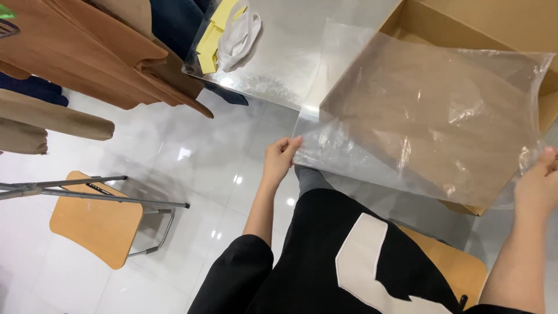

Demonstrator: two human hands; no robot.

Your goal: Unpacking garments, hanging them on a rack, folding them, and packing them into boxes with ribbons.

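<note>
While the left hand (280, 158) pinches one corner of a clear plastic bag (430, 116) between thumb and fingers, the right hand (537, 183) grips the opposite corner, so the film hangs stretched and flat between them. It is held over the near edge of an open cardboard box (465, 20) on the steel table (285, 64). A wooden stool (96, 224) stands on the tiled floor.

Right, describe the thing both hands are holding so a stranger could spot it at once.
Start at the open cardboard box at upper right. Spread in front of it is a large clear plastic bag, with the left hand pinching one lower corner and the right hand the other. It alone is see-through and crinkled, the brown box showing through it.
</note>
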